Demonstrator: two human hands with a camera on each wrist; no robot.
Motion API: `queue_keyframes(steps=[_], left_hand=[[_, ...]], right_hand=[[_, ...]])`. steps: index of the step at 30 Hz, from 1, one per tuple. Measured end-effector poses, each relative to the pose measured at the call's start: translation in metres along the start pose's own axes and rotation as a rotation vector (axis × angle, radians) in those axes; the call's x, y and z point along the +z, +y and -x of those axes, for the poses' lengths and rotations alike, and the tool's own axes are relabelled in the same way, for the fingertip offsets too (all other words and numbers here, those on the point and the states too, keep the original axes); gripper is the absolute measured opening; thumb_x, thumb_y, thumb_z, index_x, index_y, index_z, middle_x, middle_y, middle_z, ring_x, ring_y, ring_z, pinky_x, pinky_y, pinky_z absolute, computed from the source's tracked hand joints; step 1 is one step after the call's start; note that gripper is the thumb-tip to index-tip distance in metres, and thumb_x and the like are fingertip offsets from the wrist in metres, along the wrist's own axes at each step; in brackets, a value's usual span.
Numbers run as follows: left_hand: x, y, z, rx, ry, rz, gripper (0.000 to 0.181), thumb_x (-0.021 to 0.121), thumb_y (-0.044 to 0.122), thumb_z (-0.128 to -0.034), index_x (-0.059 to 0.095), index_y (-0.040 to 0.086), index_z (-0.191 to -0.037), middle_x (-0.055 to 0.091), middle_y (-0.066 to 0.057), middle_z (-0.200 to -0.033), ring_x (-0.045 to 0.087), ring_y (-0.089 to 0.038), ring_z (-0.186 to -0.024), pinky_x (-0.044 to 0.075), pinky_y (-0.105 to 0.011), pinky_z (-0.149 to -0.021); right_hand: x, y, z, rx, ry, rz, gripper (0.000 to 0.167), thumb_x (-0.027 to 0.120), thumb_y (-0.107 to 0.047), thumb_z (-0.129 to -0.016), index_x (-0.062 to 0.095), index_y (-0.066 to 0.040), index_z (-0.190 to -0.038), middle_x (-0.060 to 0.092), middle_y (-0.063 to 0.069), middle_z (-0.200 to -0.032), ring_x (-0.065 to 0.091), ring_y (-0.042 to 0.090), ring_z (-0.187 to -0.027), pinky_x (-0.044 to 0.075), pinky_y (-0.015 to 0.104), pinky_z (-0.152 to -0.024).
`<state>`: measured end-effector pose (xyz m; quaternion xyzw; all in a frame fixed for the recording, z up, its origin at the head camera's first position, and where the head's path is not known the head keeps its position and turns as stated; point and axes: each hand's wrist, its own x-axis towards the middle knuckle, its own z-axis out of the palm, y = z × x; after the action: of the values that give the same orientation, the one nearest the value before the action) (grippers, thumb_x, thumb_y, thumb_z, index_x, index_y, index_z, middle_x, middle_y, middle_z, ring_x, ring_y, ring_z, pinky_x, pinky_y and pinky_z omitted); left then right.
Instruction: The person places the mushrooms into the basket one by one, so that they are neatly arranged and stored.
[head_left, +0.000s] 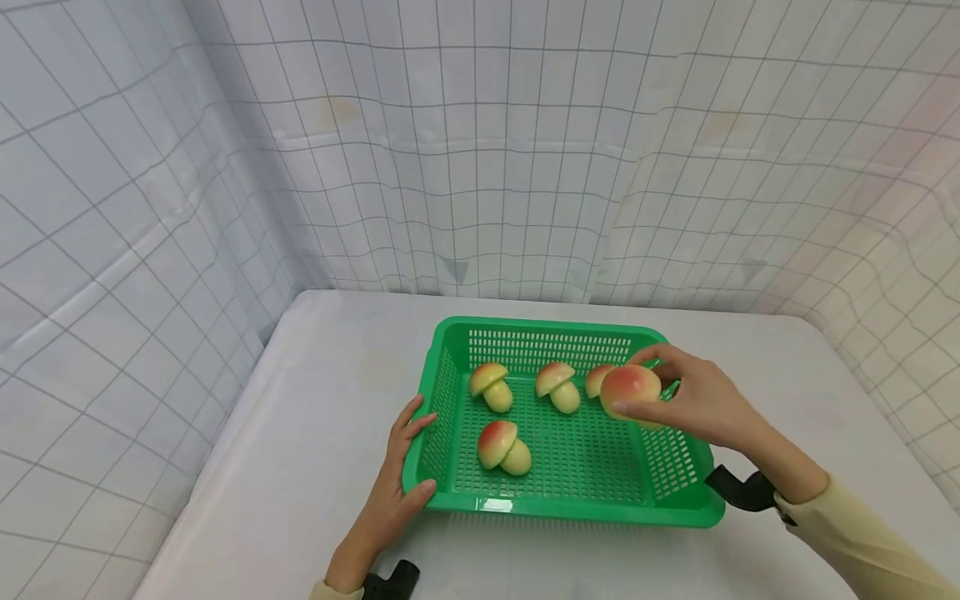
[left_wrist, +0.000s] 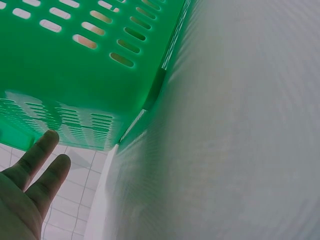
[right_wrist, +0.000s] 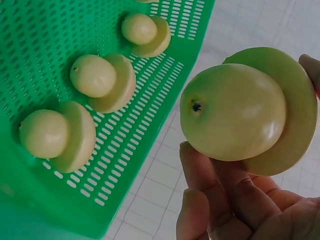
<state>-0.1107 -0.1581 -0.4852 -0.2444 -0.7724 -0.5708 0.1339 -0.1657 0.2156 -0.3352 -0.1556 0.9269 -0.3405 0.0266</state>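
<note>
My right hand (head_left: 693, 396) holds a toy mushroom (head_left: 630, 386) with a red-tinged cap above the right part of a green plastic basket (head_left: 562, 511). In the right wrist view, the mushroom's pale round stem (right_wrist: 235, 112) faces the camera, with fingers and thumb around the cap. My left hand (head_left: 397, 475) rests against the basket's left side, fingers extended along the rim and thumb at the front left corner. Two of its straight fingers (left_wrist: 47, 182) show beside the basket wall in the left wrist view.
Inside the basket lie more toy mushrooms: one back left (head_left: 492, 387), one back middle (head_left: 557, 387), one front left (head_left: 504, 447), and another (head_left: 597, 380) partly hidden behind the held one. A white-covered table (head_left: 337, 383) lies beneath, with grid-patterned curtains (head_left: 480, 167) around it.
</note>
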Motion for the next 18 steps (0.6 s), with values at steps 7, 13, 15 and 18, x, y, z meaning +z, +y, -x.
queue_keyframes(steps=[7, 13, 15, 18], left_hand=[[0.0, -0.001, 0.0, -0.005, 0.001, -0.002, 0.067, 0.053, 0.016, -0.0817, 0.033, 0.01, -0.145, 0.009, -0.006, -0.156, 0.01, -0.029, -0.141, 0.016, -0.068, -0.094], [0.0, -0.002, 0.0, -0.018, 0.001, -0.009, 0.067, 0.053, 0.016, -0.0811, 0.033, 0.01, -0.145, 0.009, -0.005, -0.156, 0.009, -0.029, -0.141, 0.017, -0.068, -0.094], [0.0, -0.002, 0.001, -0.026, 0.0, -0.011, 0.067, 0.053, 0.016, -0.0809, 0.033, 0.011, -0.145, 0.009, -0.004, -0.157, 0.009, -0.028, -0.141, 0.017, -0.068, -0.094], [0.0, -0.002, 0.001, -0.027, -0.002, -0.011, 0.068, 0.053, 0.016, -0.0807, 0.032, 0.01, -0.145, 0.008, -0.004, -0.157, 0.009, -0.028, -0.141, 0.017, -0.069, -0.094]], right_hand=[[0.009, -0.007, -0.013, -0.027, -0.079, 0.004, 0.056, 0.077, -0.053, -0.071, 0.056, -0.018, -0.109, 0.067, -0.005, -0.085, 0.058, 0.018, -0.072, 0.044, 0.036, -0.06], [0.021, -0.007, -0.024, -0.025, -0.151, 0.042, 0.055, 0.075, -0.061, -0.068, 0.056, -0.021, -0.102, 0.065, -0.009, -0.074, 0.057, 0.015, -0.062, 0.044, 0.034, -0.055], [0.026, -0.007, -0.028, -0.032, -0.174, 0.056, 0.054, 0.074, -0.062, -0.068, 0.056, -0.021, -0.099, 0.064, -0.01, -0.07, 0.057, 0.014, -0.061, 0.044, 0.034, -0.054], [0.034, -0.006, -0.033, -0.044, -0.207, 0.077, 0.053, 0.072, -0.062, -0.069, 0.056, -0.02, -0.097, 0.062, -0.01, -0.065, 0.056, 0.013, -0.059, 0.043, 0.034, -0.054]])
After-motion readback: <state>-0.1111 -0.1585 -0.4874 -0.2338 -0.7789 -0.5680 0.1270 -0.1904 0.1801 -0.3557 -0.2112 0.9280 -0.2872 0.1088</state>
